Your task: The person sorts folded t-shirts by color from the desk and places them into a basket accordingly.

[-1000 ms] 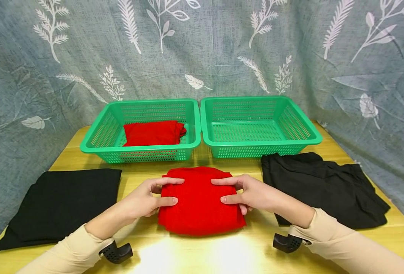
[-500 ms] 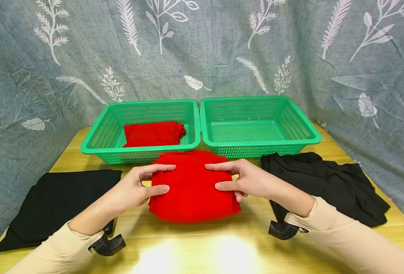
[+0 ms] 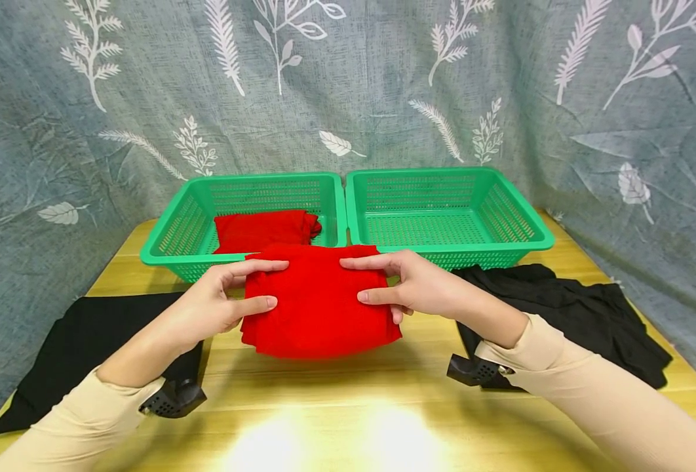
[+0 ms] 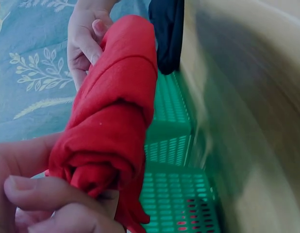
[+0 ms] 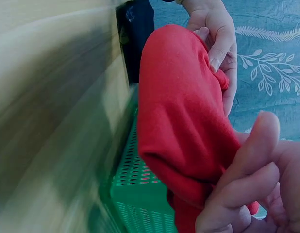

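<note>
A folded red garment [image 3: 321,308] hangs above the table between my two hands, in front of the left basket. My left hand [image 3: 203,305] grips its left edge, thumb and forefinger on top and the other fingers beneath. At the opposite edge my right hand [image 3: 425,285] holds it the same way. In the left wrist view the garment's end [image 4: 99,170] shows rolled, layered folds. Its smooth rounded side [image 5: 176,87] fills the middle of the right wrist view. Another folded red garment [image 3: 259,228] lies inside the left green basket [image 3: 171,260], partly covered by the held one.
The right green basket [image 3: 451,248] stands beside the left one at the back of the wooden table [image 3: 324,406]. A folded black garment [image 3: 94,334] lies at the left, and crumpled black trousers or similar clothing [image 3: 566,314] at the right. A patterned grey-blue curtain [image 3: 383,78] hangs behind.
Both hands have lifted the folded red garment off the table and carried it forward and to the left, toward the left basket. The baskets and black clothes have stayed put.
</note>
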A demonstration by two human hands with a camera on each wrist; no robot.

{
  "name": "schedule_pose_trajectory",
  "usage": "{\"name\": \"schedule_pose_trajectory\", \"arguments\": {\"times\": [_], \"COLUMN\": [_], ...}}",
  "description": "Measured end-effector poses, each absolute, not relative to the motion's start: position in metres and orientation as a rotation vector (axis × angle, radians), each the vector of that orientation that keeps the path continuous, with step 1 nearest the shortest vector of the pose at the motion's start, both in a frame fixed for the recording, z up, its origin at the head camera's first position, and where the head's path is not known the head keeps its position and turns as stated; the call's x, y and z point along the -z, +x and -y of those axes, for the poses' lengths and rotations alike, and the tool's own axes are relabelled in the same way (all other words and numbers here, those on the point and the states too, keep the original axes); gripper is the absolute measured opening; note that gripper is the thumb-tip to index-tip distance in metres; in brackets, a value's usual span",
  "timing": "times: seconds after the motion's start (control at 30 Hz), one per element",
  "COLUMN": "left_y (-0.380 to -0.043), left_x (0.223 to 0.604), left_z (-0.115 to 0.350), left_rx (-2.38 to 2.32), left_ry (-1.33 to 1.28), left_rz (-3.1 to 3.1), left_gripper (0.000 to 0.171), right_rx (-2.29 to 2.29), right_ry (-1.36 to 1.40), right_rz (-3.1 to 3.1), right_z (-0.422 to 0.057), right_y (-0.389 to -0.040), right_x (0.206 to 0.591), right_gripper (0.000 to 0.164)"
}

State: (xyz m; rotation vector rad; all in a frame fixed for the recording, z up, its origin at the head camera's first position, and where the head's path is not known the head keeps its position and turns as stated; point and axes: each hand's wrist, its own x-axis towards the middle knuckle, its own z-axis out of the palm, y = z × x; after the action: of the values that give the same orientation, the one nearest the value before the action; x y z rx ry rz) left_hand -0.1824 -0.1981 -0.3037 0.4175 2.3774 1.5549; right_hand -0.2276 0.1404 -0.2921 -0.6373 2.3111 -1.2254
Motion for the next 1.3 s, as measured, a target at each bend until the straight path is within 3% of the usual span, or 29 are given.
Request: {"name": "schedule_pose_trajectory", "arguments": {"times": [0.63, 1.3], "left_y": [-0.197, -0.222], "left_x": [0.269, 0.26], "left_z": [0.218, 0.237], "left_rx": [-1.671, -1.614], "left_ry": [0.321, 0.331], "left_rz": [-2.352, -2.521], "left_gripper": [0.06, 0.052], "right_rx": [1.25, 1.301], "right_ry": [-0.692, -0.742], "right_rz": [-2.375, -2.36], "right_z": [-0.117, -0.094], "right_y": [-0.255, -0.286], "right_x": [0.264, 0.258], "right_gripper": [0.062, 0.057]}}
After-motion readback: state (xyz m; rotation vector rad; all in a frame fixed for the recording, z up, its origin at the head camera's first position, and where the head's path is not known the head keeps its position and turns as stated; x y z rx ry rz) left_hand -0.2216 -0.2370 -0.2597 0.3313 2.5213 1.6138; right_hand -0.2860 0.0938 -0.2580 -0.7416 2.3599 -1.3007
